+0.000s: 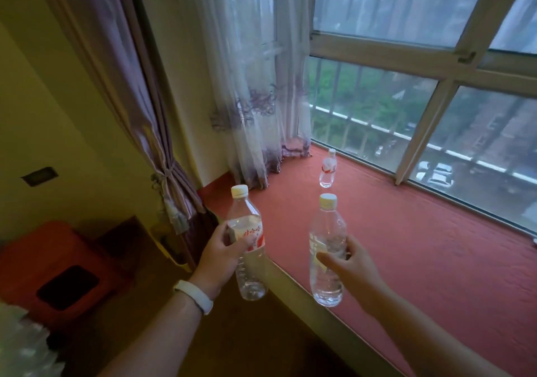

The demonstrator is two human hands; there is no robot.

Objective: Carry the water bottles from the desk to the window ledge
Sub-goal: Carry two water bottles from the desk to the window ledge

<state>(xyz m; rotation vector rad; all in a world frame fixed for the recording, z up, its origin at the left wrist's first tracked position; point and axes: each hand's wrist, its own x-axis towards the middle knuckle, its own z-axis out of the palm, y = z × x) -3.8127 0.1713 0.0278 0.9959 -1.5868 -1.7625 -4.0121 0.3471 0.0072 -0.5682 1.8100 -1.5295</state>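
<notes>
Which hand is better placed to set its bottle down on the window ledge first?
Right, probably. The right hand holds the right bottle over the red ledge; the left hand holds the left bottle back at the ledge's front edge.

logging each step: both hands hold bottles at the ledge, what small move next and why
Probably lower the right hand to stand its clear plastic water bottle on the red window ledge: it hangs over the ledge, where another white-capped bottle stands upright.

There is one wide-angle view, from the person's head; it faces forward and down onto the near window ledge and window.
</notes>
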